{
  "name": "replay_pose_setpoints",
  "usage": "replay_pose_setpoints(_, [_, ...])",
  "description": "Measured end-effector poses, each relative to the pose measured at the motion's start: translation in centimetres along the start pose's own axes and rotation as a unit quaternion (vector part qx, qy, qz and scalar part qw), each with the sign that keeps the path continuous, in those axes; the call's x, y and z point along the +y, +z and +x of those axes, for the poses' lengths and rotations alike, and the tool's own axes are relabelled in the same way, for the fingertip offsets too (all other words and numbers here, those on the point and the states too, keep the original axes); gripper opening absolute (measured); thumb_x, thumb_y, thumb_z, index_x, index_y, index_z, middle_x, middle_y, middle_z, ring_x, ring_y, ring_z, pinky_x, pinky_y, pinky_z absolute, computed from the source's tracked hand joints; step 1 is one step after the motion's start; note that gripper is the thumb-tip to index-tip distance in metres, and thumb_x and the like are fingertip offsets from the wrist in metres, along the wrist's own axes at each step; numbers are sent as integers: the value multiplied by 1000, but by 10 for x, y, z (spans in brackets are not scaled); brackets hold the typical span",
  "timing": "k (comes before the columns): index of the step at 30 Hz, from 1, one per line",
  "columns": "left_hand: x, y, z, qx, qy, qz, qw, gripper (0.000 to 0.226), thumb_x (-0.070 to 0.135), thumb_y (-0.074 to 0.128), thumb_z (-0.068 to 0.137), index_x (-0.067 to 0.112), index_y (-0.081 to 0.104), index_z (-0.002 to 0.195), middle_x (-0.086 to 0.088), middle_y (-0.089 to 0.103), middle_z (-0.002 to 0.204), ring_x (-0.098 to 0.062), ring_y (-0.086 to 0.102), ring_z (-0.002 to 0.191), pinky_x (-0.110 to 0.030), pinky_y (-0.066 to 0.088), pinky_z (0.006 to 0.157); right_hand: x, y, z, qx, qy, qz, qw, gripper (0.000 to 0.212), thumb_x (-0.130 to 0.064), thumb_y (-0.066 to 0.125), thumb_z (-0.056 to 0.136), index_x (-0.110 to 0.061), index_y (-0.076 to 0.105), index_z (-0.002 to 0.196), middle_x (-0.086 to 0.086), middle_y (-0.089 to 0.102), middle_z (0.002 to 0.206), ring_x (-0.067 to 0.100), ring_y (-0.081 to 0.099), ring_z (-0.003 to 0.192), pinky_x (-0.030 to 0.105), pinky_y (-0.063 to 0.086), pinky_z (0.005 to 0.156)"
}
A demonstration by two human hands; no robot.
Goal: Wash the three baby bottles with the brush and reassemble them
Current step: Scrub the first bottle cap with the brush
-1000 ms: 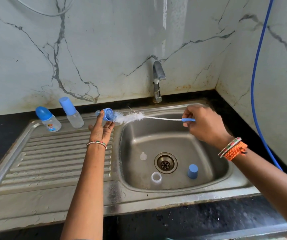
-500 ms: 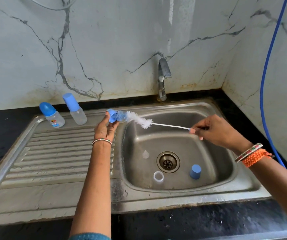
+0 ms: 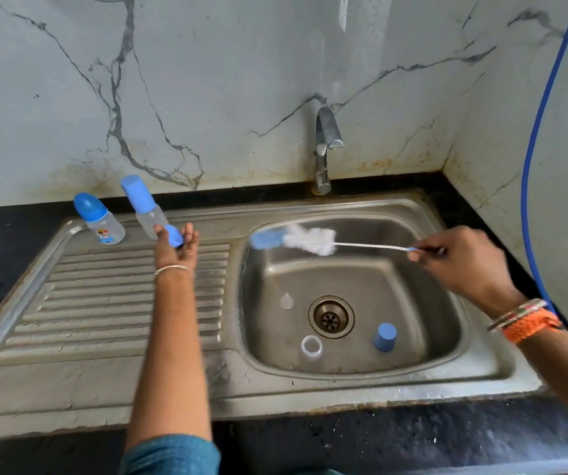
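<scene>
A: Brush [image 3: 310,241] is hanging mid-frame over the sink [image 3: 481,368], right hand [image 3: 461,258] pinching its handle.
B: Left hand [image 3: 175,250] is gripping, seemingly, a blue cap [image 3: 175,235]; keep scrubbing inside it.

Left hand [image 3: 175,250] outstretched, fingers [image 3: 190,234] loosely curled, right hand [image 3: 461,260] pinching, both forearms extended
</scene>
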State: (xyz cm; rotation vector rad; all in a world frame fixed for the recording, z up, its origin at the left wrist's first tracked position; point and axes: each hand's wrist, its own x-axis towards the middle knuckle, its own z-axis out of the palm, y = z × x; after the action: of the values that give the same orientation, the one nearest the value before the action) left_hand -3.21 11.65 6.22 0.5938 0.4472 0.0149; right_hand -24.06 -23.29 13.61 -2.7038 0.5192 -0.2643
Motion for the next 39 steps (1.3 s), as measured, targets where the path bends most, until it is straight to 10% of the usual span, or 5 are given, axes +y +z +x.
replay_pose_setpoints(9, [-76,17,-22,-106,-188,416,883,26,34,49,96,9,54,92,-9,55,84,-17,54,75,-32,48,82,32,40,18,-14,79,87,993,13,-32,67,85,-26,76,93,2,72,84,26,65,90,32,49,74])
replay_pose_setpoints(15, [-161,-12,12,-147,-25,663,734,18,13,76,78,17,58,79,5,59,65,-3,51,57,-18,40,57,44,70,32,-10,102,102,990,17,-35,67,85,-27,75,98,1,73,91,24,66,93,33,51,77])
replay_pose_setpoints(23, [-234,-31,84,-252,51,777,574,39,-9,74,66,-5,65,103,-20,66,102,-27,61,95,-37,48,89,60,91,71,20,51,87,995,17,-25,70,85,-18,76,100,4,74,94,23,68,89,32,50,74])
replay_pose_setpoints(33, [-235,-56,85,-171,18,890,423,87,38,83,66,-1,38,131,-25,38,136,-36,35,129,-37,30,105,59,116,91,14,2,103,995,8,-17,70,84,-17,73,92,0,71,86,22,66,79,36,52,70])
replay_pose_setpoints(39, [-215,-70,63,-139,-27,838,527,21,2,77,69,4,61,84,-8,61,82,-26,58,82,-22,38,66,51,120,84,-25,-17,72,997,11,-11,62,87,-15,62,97,2,69,89,27,63,78,31,47,64])
